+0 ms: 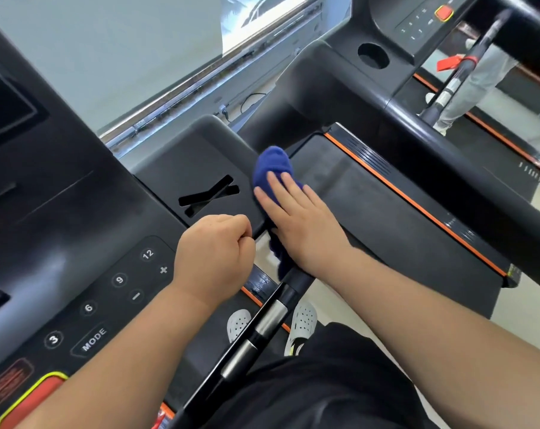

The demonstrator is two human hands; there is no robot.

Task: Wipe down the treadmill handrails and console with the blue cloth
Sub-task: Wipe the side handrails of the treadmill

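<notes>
The blue cloth [272, 165] lies bunched over the right handrail [262, 329], where the rail meets the black console [76, 243]. My right hand [296, 218] lies flat on the cloth with its fingers spread and presses it onto the rail; part of the cloth hangs below my palm. Beside it, my left hand [213, 252] is curled into a fist on the console's right edge, with nothing visible in it. The console carries number keys, a MODE key and a red stop button [27, 394] at the lower left.
The treadmill belt [386, 218] with an orange side strip runs below the rail. A second treadmill [417, 29] stands at the upper right, where another person's legs show. A window sill [185, 94] runs behind. My white shoes [302, 323] stand on the deck.
</notes>
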